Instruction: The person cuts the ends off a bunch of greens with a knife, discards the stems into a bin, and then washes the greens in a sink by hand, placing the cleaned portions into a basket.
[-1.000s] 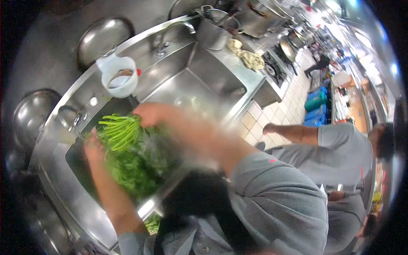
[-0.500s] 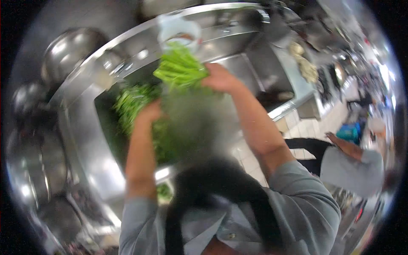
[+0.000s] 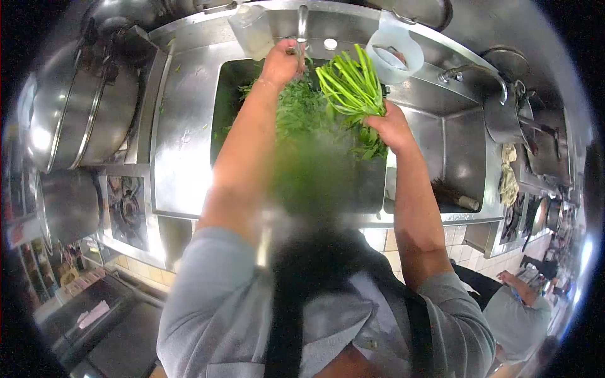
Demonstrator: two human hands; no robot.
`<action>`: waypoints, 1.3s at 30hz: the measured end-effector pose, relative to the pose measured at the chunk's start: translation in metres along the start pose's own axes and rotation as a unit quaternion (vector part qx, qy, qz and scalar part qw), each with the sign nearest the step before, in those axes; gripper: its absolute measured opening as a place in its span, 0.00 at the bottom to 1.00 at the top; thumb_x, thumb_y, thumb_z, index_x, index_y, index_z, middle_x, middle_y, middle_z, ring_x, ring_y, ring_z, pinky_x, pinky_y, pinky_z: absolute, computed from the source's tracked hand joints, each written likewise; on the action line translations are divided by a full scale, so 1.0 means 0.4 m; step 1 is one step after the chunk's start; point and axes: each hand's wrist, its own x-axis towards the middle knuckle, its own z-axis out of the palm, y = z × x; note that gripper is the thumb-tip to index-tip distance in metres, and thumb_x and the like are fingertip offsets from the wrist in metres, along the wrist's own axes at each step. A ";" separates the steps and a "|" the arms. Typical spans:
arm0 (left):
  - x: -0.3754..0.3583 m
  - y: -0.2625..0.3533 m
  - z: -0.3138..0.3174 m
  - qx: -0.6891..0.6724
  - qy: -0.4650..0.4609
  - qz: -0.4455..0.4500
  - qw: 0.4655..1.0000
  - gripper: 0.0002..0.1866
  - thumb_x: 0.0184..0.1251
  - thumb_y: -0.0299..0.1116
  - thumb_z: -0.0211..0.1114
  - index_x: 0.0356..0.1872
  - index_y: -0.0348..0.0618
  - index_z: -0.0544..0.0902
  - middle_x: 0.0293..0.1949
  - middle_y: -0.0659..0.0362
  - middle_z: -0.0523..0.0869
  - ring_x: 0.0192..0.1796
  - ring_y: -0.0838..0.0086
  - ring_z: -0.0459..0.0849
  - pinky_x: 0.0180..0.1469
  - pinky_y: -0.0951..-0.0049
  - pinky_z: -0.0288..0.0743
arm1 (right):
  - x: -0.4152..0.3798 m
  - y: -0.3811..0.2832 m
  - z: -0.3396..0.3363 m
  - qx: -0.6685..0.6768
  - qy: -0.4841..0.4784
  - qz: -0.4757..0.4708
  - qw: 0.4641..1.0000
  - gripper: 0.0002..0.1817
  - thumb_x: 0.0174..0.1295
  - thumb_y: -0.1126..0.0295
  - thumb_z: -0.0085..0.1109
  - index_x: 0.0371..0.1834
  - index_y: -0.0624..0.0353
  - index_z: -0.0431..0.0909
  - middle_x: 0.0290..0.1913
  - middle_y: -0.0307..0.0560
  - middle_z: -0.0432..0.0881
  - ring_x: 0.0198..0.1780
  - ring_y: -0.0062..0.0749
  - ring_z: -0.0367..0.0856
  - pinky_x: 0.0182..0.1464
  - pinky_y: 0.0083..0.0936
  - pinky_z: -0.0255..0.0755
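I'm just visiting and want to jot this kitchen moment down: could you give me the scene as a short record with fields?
Place: double steel sink in a kitchen
Left hand: at the tap, seemingly touching it
Right hand: holding a bunch of greens, stems pointing away from the wearer
Left basin: more leafy greens, partly blurred
Right basin: a brush-like thing
Back ledge: white container
Nearby: another person in a grey top, lower right
Water running: cannot tell

Room lies over the drainboard [image 3: 183, 142], while faucet [image 3: 303, 24] and white tub [image 3: 391, 70] crowd the sink [image 3: 225, 101] from behind, its blurred front unclear.
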 end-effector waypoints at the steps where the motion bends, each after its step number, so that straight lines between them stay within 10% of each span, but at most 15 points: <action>1: 0.005 -0.071 0.011 0.135 -0.024 0.039 0.990 0.25 0.62 0.38 0.64 0.58 0.37 0.75 0.59 0.42 0.77 0.55 0.54 0.81 0.55 0.57 0.76 | 0.001 0.000 0.001 0.030 0.001 -0.004 1.000 0.25 0.50 0.76 0.63 0.55 0.68 0.76 0.46 0.44 0.84 0.44 0.28 0.81 0.52 0.25 0.72; 4: -0.089 -0.136 0.073 0.348 -0.299 -0.010 0.888 0.43 0.58 0.41 0.69 0.73 0.39 0.60 0.74 0.43 0.60 0.74 0.58 0.62 0.72 0.57 0.60 | -0.025 -0.047 0.005 0.020 -0.004 0.007 1.000 0.25 0.50 0.77 0.62 0.55 0.68 0.75 0.46 0.44 0.84 0.45 0.28 0.80 0.53 0.25 0.71; 7: -0.202 -0.137 0.126 0.225 -0.344 -0.026 0.911 0.41 0.65 0.49 0.65 0.74 0.42 0.60 0.70 0.47 0.68 0.71 0.55 0.67 0.74 0.55 0.55 | -0.008 -0.018 0.030 0.036 -0.008 0.027 0.999 0.25 0.49 0.77 0.62 0.55 0.68 0.75 0.46 0.45 0.84 0.45 0.29 0.81 0.52 0.25 0.72; 9: -0.243 -0.069 0.133 -0.249 -0.251 -0.119 0.928 0.35 0.67 0.48 0.64 0.70 0.39 0.67 0.67 0.49 0.74 0.66 0.55 0.73 0.70 0.56 0.63 | 0.014 0.022 0.055 -0.075 -0.023 0.029 0.996 0.26 0.46 0.71 0.64 0.52 0.68 0.77 0.43 0.56 0.85 0.45 0.39 0.84 0.51 0.29 0.74; 10: -0.234 -0.073 0.157 -0.251 -0.248 -0.124 0.927 0.35 0.67 0.48 0.64 0.70 0.39 0.67 0.67 0.49 0.74 0.66 0.55 0.73 0.70 0.56 0.63 | 0.019 0.035 0.073 -0.038 -0.055 0.041 0.997 0.27 0.45 0.68 0.65 0.52 0.66 0.77 0.44 0.58 0.85 0.47 0.45 0.84 0.52 0.33 0.74; 12: -0.188 -0.092 0.193 -0.634 -0.136 -0.088 0.756 0.27 0.68 0.41 0.64 0.63 0.37 0.74 0.59 0.52 0.81 0.59 0.58 0.79 0.63 0.58 0.71 | 0.032 0.036 0.107 -0.089 -0.092 0.017 0.992 0.28 0.45 0.67 0.65 0.53 0.66 0.77 0.45 0.60 0.84 0.48 0.46 0.84 0.53 0.35 0.74; 18: -0.168 -0.067 0.132 -0.638 -0.060 -0.117 0.759 0.21 0.63 0.34 0.69 0.54 0.34 0.78 0.47 0.53 0.85 0.47 0.62 0.85 0.52 0.61 0.79 | 0.047 -0.035 0.131 -0.207 -0.164 -0.018 0.964 0.36 0.47 0.61 0.75 0.59 0.64 0.73 0.51 0.53 0.83 0.52 0.39 0.81 0.59 0.33 0.71; 20: -0.177 -0.057 0.099 -0.624 -0.021 -0.128 0.770 0.20 0.62 0.33 0.70 0.52 0.33 0.79 0.46 0.52 0.85 0.46 0.62 0.85 0.51 0.61 0.80 | 0.056 -0.054 0.118 -0.266 -0.084 -0.158 0.947 0.46 0.42 0.48 0.77 0.59 0.69 0.71 0.59 0.67 0.76 0.62 0.53 0.75 0.65 0.39 0.66; 24: -0.152 -0.100 0.087 -0.599 0.018 -0.134 0.789 0.19 0.60 0.31 0.71 0.50 0.34 0.80 0.45 0.50 0.85 0.44 0.62 0.86 0.48 0.61 0.81 | 0.110 -0.139 0.148 -0.110 -0.035 -0.123 0.986 0.21 0.59 0.60 0.67 0.52 0.60 0.80 0.48 0.54 0.85 0.47 0.41 0.85 0.53 0.33 0.76; 28: -0.183 -0.051 0.061 -0.489 0.094 -0.168 0.851 0.18 0.59 0.33 0.71 0.48 0.35 0.81 0.42 0.52 0.86 0.43 0.64 0.85 0.46 0.63 0.80 | 0.178 -0.136 0.231 -0.095 -0.039 -0.156 0.983 0.20 0.60 0.60 0.66 0.51 0.61 0.80 0.41 0.50 0.86 0.41 0.35 0.84 0.49 0.31 0.76; 35: -0.191 -0.114 0.014 -0.613 0.023 -0.084 0.785 0.19 0.53 0.25 0.72 0.45 0.30 0.77 0.41 0.50 0.85 0.40 0.63 0.86 0.44 0.59 0.80 | 0.220 -0.160 0.249 -0.115 -0.132 -0.075 0.982 0.13 0.65 0.66 0.61 0.46 0.64 0.78 0.39 0.40 0.83 0.40 0.28 0.83 0.44 0.24 0.75; 39: -0.218 -0.154 -0.028 -0.514 0.091 -0.108 0.846 0.09 0.53 0.22 0.68 0.37 0.33 0.83 0.32 0.54 0.87 0.33 0.70 0.84 0.40 0.69 0.77 | 0.236 -0.199 0.241 0.235 -0.077 -0.012 0.969 0.12 0.70 0.67 0.52 0.52 0.61 0.71 0.41 0.44 0.80 0.38 0.34 0.84 0.41 0.28 0.78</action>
